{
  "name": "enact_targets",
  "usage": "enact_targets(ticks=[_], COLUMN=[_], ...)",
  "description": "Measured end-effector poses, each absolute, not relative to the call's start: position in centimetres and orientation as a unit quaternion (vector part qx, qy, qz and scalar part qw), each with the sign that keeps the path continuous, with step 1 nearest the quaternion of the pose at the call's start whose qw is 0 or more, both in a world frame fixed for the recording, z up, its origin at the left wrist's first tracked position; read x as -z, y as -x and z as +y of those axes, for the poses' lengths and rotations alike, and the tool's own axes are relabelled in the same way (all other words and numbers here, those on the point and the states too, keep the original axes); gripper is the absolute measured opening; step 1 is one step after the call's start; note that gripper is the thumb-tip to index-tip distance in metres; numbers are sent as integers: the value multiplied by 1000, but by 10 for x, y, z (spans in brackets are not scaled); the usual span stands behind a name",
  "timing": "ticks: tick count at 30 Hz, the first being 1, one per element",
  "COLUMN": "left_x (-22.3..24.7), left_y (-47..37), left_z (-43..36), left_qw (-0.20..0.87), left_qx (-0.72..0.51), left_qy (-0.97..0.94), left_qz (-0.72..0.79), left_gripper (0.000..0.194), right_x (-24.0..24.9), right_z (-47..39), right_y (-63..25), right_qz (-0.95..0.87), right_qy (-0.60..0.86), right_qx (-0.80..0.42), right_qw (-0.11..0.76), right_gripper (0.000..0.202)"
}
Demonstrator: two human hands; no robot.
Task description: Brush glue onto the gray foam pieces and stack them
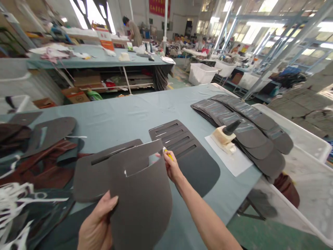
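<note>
My left hand [100,220] grips the lower left edge of a dark grey panel [143,201] with a cut-out slot, lifted and tilted above the table. My right hand [171,166] is closed around a small yellow tool [169,155] at the panel's upper right corner; its tip is too small to make out. Behind the raised panel another grey panel [88,177] lies flat, partly covered. To the right rests a dark panel [200,170] with several slots, partly hidden by my right wrist.
A cream holder with a black cone [231,127] stands on a white sheet [240,161]. Stacked grey panels [252,135] lie at the right, beside white bins [307,194]. Brown and dark scraps [52,163] and white strips [15,201] lie left. A person [134,31] stands far back.
</note>
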State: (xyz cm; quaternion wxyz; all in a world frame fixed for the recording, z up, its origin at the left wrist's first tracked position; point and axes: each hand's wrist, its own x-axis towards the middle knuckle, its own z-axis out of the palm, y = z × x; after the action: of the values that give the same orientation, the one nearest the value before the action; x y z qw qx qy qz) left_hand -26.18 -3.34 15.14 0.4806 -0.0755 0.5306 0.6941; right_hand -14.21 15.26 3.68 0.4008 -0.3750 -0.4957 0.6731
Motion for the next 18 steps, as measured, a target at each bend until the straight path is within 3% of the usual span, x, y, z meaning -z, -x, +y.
enact_targets(ticks=[6, 11, 18], left_x=[-99, -35, 34], left_y=[201, 128, 73], left_z=[-5, 26, 56], left_qw=[537, 543, 430], left_qx=[-645, -570, -521], left_qy=[67, -62, -94], left_qz=[539, 613, 732], left_gripper=[50, 47, 47], right_x=[-15, 6, 44], right_z=[190, 224, 263], right_y=[-11, -117, -161], right_qz=[-545, -673, -746], right_qy=[509, 588, 575], right_qx=[-474, -253, -166], right_qw=[468, 371, 292], right_gripper=[33, 25, 19])
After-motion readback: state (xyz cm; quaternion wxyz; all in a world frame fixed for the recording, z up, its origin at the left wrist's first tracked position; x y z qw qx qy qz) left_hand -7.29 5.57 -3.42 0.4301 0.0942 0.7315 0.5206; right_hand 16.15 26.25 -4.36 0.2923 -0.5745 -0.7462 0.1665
